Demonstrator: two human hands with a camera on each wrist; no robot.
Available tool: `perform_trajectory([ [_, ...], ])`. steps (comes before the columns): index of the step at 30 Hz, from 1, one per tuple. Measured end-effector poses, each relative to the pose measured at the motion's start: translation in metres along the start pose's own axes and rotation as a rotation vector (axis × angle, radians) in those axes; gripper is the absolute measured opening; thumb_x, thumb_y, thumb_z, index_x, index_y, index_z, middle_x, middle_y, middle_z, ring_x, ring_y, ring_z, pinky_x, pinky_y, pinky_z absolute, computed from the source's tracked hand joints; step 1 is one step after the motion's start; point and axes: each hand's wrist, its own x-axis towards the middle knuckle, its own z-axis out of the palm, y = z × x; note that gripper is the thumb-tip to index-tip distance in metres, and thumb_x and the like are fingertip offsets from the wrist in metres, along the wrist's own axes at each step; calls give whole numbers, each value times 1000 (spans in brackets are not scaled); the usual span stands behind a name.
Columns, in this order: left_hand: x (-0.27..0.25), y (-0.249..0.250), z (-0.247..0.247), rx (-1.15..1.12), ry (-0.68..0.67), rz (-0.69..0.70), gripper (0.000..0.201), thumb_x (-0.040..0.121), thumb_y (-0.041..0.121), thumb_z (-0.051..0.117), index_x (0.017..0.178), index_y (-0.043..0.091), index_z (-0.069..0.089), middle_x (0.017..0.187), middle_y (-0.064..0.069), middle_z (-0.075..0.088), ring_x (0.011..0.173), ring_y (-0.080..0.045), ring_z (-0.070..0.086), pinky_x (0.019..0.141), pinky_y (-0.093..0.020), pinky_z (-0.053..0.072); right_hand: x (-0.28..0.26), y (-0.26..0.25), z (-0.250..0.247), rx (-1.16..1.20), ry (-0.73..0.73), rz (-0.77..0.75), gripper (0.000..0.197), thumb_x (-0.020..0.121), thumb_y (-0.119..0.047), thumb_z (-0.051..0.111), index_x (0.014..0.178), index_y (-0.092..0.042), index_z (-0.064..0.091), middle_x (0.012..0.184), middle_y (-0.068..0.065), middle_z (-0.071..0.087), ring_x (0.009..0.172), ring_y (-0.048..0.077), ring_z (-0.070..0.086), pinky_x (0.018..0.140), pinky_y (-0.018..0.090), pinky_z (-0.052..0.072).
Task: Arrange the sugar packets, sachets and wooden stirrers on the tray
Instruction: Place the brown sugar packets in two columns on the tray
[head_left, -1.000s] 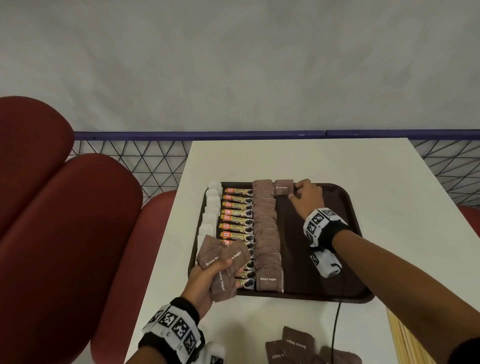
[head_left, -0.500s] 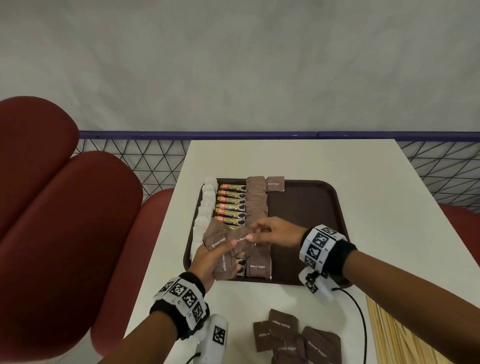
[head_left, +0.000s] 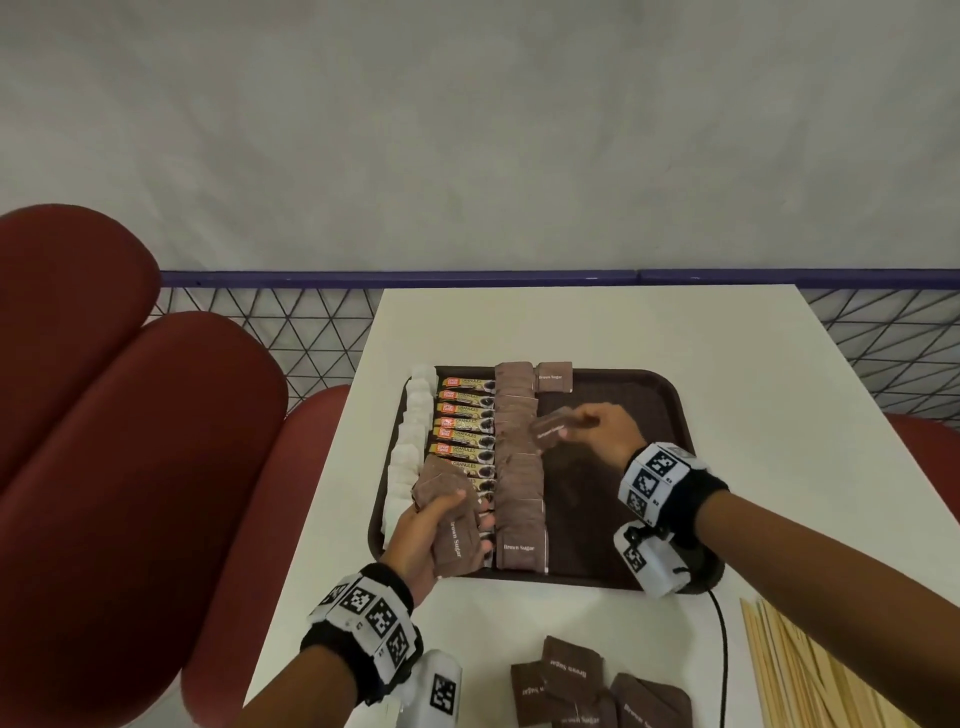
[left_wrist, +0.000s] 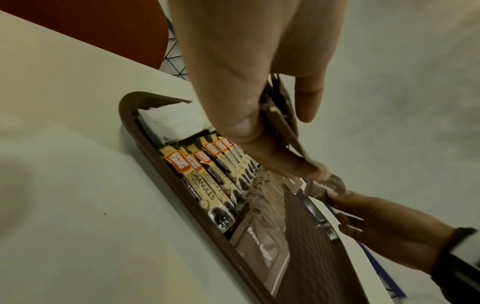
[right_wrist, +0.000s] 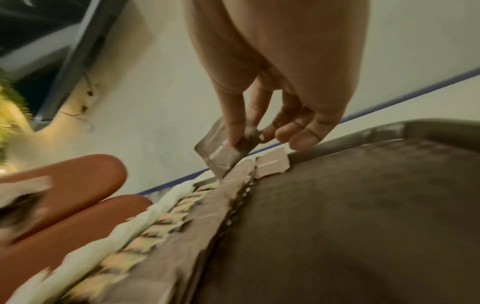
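Pinching one brown sugar packet (head_left: 551, 427), right hand (head_left: 602, 431) hovers over tray (head_left: 670, 410); left hand (head_left: 431, 540) grips a stack (head_left: 447, 512).

Black wristbands (head_left: 675, 488) — checkered white markers

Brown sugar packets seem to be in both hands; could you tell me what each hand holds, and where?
Right hand pinches one brown sugar packet by its edge; left hand grips a bunch of packets across their middle.

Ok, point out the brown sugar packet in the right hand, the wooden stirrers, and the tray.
brown sugar packet (head_left: 551, 429), head view, its printed face
wooden stirrers (head_left: 810, 670), head view, mid-bundle
tray (head_left: 675, 405), head view, right rim
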Motion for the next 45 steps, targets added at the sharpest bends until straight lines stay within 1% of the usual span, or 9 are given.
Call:
perform_trajectory([
  [6,7,2,-15,-45,23,-29,29,90,8,46,114,-1,60,108,-25,66,86,-31,65,65,-37,58,49,5,-15,88,238,207,28,80,-13,70,106,-3,67,109,15,65,105,28,59,88,27,41],
  [8,10,3,-19,-45,19,-27,31,91,6,45,118,-1,57,115,-28,62,89,-31,66,67,-37,58,61,4,-10,110,262,239,26,80,-13,70,105,-3,68,106,14,65,102,27,59,86,27,42],
  [13,14,7,-25,-11,-23,23,31,92,7,51,121,0,56,104,-22,67,85,-26,69,64,-36,58,84,6,8,93,256,292,24,78,-12,70,102,-6,70,93,10,63,86,21,55,75,26,42],
  [17,16,10,-34,-15,-6,41,35,89,7,57,123,2,56,112,-22,66,88,-25,70,62,-35,57,96,8,15,-64,245,340,24,81,-17,66,104,-16,69,111,15,66,107,33,58,101,42,42],
  [20,16,11,-40,-31,-19,54,35,88,6,58,122,1,57,106,-21,66,84,-24,70,62,-35,58,101,10,17,-195,235,361,22,85,-18,60,106,-17,66,115,14,64,114,33,53,105,40,33],
  [31,15,11,-43,-70,-7,20,36,87,6,57,123,7,57,112,-24,66,80,-28,68,59,-36,56,100,9,23,-250,268,312,23,87,-21,58,109,-14,55,119,19,55,118,35,42,103,40,28],
  [38,10,7,-31,-31,-16,56,24,87,1,57,110,8,62,91,-22,70,70,-26,69,59,-34,58,78,9,28,-299,353,179,38,90,-33,55,121,-11,52,128,15,50,122,33,38,99,43,34],
  [42,9,3,-22,-14,10,68,35,84,2,62,118,3,58,94,-22,68,71,-25,68,59,-33,57,52,6,32,-269,246,7,27,84,-26,63,109,-14,61,113,9,60,114,30,47,95,39,41],
  [45,8,1,-16,-10,14,83,39,83,3,63,121,3,57,102,-22,67,75,-25,69,59,-34,56,25,-2,35,4,6,-83,21,87,-24,62,101,-8,63,98,4,63,99,20,56,89,32,44],
])
